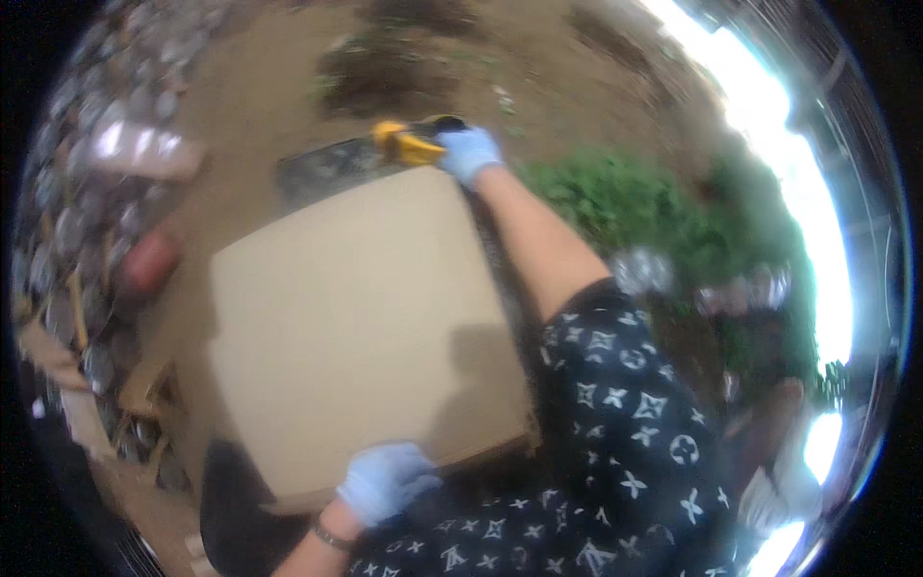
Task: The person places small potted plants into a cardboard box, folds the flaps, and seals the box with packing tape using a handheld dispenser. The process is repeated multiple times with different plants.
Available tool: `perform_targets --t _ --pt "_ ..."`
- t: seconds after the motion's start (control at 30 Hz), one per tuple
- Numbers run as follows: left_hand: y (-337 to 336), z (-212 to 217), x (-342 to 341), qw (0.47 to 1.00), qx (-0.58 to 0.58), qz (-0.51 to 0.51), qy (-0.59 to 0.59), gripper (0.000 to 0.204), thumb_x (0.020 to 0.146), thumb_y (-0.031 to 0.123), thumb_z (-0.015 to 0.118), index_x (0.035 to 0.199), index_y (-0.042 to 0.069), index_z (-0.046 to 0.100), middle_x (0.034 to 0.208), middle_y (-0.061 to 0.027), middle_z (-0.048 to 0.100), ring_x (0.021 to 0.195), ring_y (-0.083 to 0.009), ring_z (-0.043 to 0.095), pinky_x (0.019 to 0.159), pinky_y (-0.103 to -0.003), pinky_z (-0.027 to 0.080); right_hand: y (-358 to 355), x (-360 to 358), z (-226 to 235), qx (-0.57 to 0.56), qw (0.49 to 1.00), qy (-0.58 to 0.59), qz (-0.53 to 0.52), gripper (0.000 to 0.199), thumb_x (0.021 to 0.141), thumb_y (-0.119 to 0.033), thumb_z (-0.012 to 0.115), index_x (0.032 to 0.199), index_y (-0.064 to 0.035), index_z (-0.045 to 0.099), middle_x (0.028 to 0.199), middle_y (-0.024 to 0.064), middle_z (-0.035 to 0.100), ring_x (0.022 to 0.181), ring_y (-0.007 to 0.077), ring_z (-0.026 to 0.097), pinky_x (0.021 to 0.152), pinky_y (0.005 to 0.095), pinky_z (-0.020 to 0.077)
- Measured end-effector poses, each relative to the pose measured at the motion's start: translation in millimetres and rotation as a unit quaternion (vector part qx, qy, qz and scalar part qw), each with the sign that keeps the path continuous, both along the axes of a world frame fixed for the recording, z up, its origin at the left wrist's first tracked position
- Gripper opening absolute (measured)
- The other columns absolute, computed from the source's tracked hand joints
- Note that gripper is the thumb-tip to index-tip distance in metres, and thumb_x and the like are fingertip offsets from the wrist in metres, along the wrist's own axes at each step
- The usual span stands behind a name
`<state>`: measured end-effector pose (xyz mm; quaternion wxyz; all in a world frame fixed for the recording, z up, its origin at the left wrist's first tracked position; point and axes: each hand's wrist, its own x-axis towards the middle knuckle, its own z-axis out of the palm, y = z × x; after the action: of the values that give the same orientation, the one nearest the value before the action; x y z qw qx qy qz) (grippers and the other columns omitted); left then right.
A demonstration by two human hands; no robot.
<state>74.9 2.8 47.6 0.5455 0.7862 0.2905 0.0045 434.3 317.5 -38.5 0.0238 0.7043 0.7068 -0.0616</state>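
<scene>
A large beige board (356, 327) lies flat in front of me, on top of a dark surface that shows past its far edge. At the board's far right corner, my right hand (469, 154) in a light blue glove is closed around a yellow and black handheld tool (409, 144). Blur hides the tool's exact kind. My left hand (389, 481), also gloved in light blue, is at the board's near edge, its fingers curled over that edge. A shadow falls across the board's near right part.
Stones (82, 221) are piled along the left, with a red object (152, 260) and a pale shiny bag-like object (149, 152) beside them. Wood scraps (144, 385) lie at the lower left. Green plants (625, 202) grow to the right on bare soil (548, 67).
</scene>
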Motion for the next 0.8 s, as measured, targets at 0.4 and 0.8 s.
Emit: perform_targets --t 0.4,0.8 --pt "-3 22 -9 0.997 0.006 0.039 -0.070 0.012 0.074 0.015 0.080 0.084 0.010 0.078 0.082 -0.0088 0.072 0.072 -0.0262 0.069 0.065 -0.035 0.055 -276 172 -29 -0.046 0.788 0.032 -0.613 0.093 0.073 -0.052 0.081 0.139 0.0049 0.048 0.139 0.0217 0.056 0.129 0.0306 0.058 0.106 0.0416 0.0493" --pt "-6 41 -14 0.998 -0.004 0.055 -0.043 0.010 0.071 0.004 0.083 0.078 0.006 0.076 0.076 -0.0078 0.071 0.070 -0.0210 0.071 0.062 -0.032 0.055 -331 290 -52 -0.075 0.851 -0.128 -0.503 0.109 0.061 -0.052 0.089 0.146 0.0008 0.045 0.141 0.0226 0.058 0.125 0.0343 0.062 0.109 0.0391 0.0488"
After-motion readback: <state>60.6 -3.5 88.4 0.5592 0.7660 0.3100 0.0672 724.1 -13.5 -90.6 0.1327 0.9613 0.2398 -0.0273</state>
